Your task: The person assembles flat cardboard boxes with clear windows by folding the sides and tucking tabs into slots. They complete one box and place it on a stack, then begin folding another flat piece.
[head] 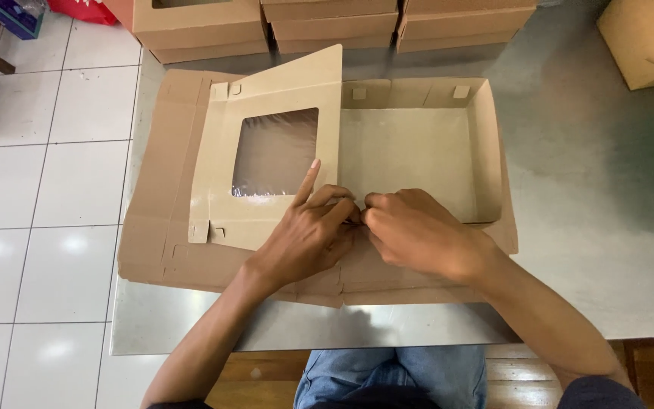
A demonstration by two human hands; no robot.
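A brown cardboard box [418, 144] lies partly folded on the metal table [599, 227], its far and right walls standing. Its lid panel [281, 91] with a clear plastic window [274, 151] tilts up on the left. My left hand [308, 235] presses on the lid's near edge, index finger stretched toward the window. My right hand [414, 231] meets it at the box's near wall, and the fingers of both pinch a cardboard flap [359, 216] between them.
Several finished window boxes [198, 26] are stacked along the table's far edge. Another brown carton [649, 38] sits at the far right corner. White floor tiles [47, 197] lie to the left, and a wooden bench [266, 375] shows under my knees.
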